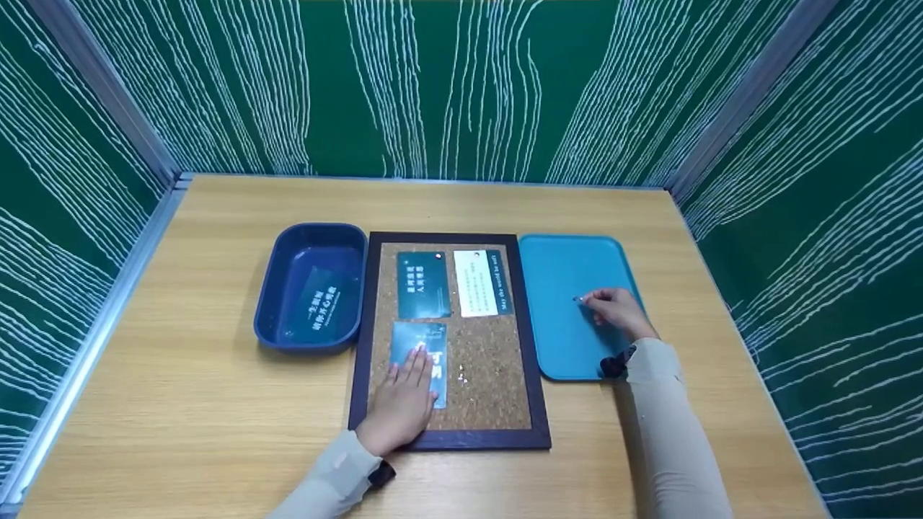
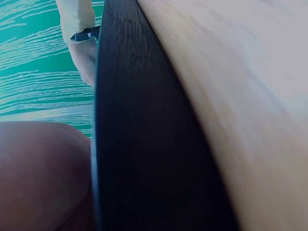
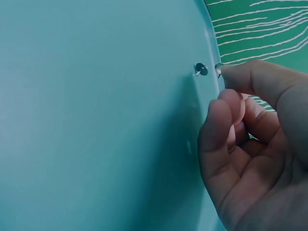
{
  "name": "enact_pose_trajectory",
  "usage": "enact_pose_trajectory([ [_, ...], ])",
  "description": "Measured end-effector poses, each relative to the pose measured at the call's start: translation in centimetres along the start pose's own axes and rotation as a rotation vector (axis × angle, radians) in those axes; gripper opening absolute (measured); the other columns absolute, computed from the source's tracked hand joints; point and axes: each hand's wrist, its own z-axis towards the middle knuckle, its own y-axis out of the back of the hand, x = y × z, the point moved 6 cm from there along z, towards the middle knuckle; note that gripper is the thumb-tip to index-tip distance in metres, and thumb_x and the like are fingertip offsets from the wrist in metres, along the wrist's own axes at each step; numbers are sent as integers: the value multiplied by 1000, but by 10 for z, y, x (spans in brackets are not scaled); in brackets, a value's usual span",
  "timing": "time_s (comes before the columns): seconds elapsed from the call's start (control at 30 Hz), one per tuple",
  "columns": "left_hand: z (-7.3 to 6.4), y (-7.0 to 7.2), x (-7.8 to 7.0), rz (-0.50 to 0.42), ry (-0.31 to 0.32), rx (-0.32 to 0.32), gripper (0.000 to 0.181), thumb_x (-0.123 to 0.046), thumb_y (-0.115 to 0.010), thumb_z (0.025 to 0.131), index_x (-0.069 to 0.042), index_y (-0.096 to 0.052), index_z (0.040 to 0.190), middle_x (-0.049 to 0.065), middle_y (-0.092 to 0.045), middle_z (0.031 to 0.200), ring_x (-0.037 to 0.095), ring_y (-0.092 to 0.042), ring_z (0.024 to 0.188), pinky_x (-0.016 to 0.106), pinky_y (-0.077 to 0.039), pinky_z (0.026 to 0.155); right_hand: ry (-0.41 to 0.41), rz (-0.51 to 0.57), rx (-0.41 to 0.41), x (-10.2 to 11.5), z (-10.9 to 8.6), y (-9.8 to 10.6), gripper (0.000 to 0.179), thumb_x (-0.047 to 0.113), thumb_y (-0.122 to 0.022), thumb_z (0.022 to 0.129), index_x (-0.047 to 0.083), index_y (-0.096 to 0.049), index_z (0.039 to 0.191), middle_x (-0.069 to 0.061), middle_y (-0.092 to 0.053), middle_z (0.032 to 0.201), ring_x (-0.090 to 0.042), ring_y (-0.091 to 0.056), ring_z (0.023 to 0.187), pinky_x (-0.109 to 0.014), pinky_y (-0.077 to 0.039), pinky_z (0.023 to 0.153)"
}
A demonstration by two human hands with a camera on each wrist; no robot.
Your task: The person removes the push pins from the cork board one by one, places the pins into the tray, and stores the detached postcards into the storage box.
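In the head view my left hand lies with straight fingers on a blue-green card on the framed cork board, covering part of its print. The left wrist view has the dark frame close up. Over the light-blue tray, my right hand has bent fingers, thumb near the index finger. A thumbtack shows on the tray just beyond the thumb tip. A second small silver piece sits right at that tip; I cannot tell whether it is pinched.
Above the covered card, a green card and a white-and-green card are on the board, each with a pin at its top. Several small shiny pins lie on the cork. The dark-blue basin at left holds another card.
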Motion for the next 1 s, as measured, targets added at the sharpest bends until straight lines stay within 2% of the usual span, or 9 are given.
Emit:
enact_pose_trajectory([
  [0.47, 0, 1, -1, 11, -9, 4, 59, -32, -43, 101, 2, -30, 148, 17, -23, 158, 32, -23, 146, 50, -27, 117, -20, -65, -19, -2, 2, -4, 29, 28, -55, 97, 1, -63, 105, -1, -58, 87, -12, -56, 73, -24, -49, 65],
  [0.87, 0, 1, 1, -18, 16, 29, 60, -33, -41, 102, -1, -27, 150, 15, -19, 160, 31, -19, 148, 50, -23, 118, -25, -59, -21, -3, 1, -4, 28, 27, -56, 97, 2, -63, 104, -1, -59, 88, -12, -56, 75, -23, -50, 67],
  [1.0, 0, 1, 1, -9, 11, 21, 60, -33, -42, 101, 0, -28, 150, 16, -20, 159, 31, -21, 147, 50, -23, 118, -30, -56, -17, -4, 0, -3, 28, 27, -56, 97, 2, -63, 106, -1, -58, 89, -12, -56, 76, -23, -50, 68],
])
